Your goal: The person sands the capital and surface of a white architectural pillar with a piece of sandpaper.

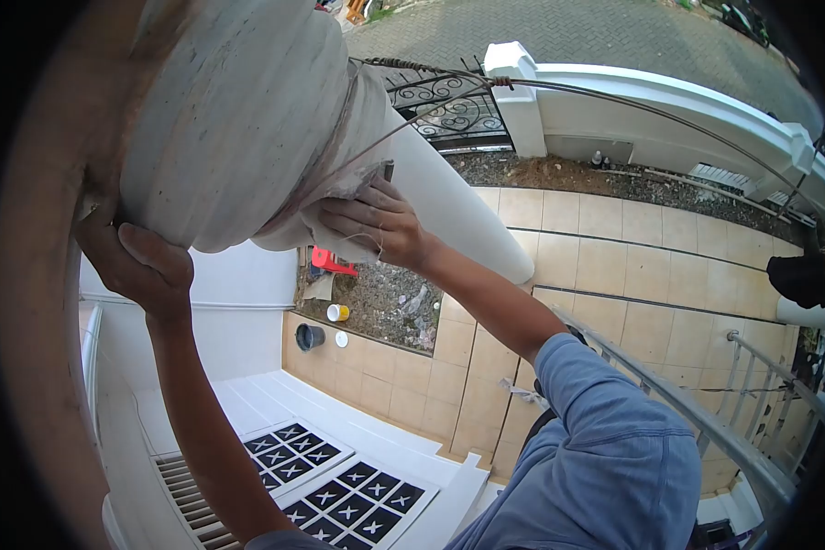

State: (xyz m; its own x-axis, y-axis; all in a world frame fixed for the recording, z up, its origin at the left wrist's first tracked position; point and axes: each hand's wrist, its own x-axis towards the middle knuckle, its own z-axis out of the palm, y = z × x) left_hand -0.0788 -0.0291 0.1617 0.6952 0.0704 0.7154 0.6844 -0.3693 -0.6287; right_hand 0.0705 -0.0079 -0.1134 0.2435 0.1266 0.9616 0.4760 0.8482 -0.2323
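Column capital (238,110) close up: our left hand (142,266) braces its underside, right hand (376,225) presses sandpaper (348,188) against the moulding.

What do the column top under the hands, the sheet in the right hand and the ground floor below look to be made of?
Column top: likely plaster or cement, matte grey-white, streaked and unpainted. Sheet under the right hand: probably sandpaper or cloth, grey and creased; hard to tell. Floor: beige tiles, slightly glossy, with grid joints.
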